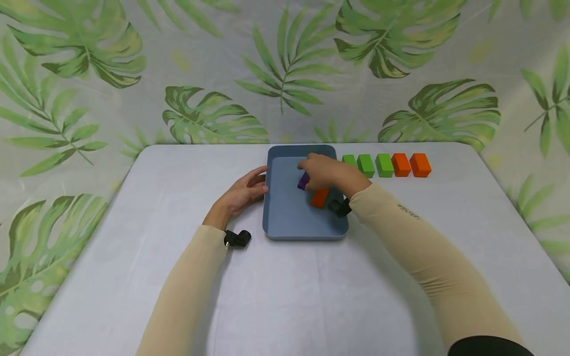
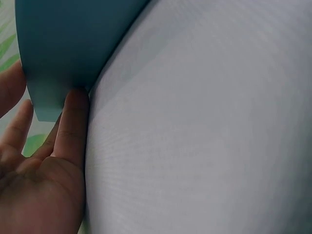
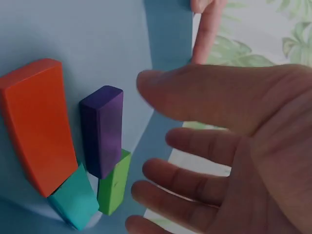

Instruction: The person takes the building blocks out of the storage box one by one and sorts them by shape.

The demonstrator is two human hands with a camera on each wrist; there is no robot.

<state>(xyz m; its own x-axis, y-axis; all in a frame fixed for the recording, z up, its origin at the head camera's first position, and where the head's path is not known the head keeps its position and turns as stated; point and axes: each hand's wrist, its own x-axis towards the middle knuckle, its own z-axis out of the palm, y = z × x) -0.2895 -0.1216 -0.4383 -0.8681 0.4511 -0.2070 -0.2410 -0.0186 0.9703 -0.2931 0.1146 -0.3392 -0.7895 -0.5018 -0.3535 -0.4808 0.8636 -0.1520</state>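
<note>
A blue-grey tray (image 1: 285, 217) lies on the white table, its left wall against the fingertips of my left hand (image 1: 240, 197). In the left wrist view, the fingers of that hand touch the tray's outer side. Over the tray's right half is my right hand (image 1: 324, 171), fingers spread and nothing between them. Close by its thumb stands a purple block (image 3: 103, 131). Beside that are a larger orange block (image 3: 38, 126), a teal block (image 3: 75, 197) and a green block (image 3: 114, 183), all in the tray. From the head view, the right hand hides the teal and green ones.
Right of the tray, green blocks (image 1: 384, 165) and orange blocks (image 1: 420, 165) stand in a row near the table's back edge. A leaf-patterned cloth (image 1: 285, 74) hangs behind the table. Each wrist carries a small black camera (image 1: 238, 239).
</note>
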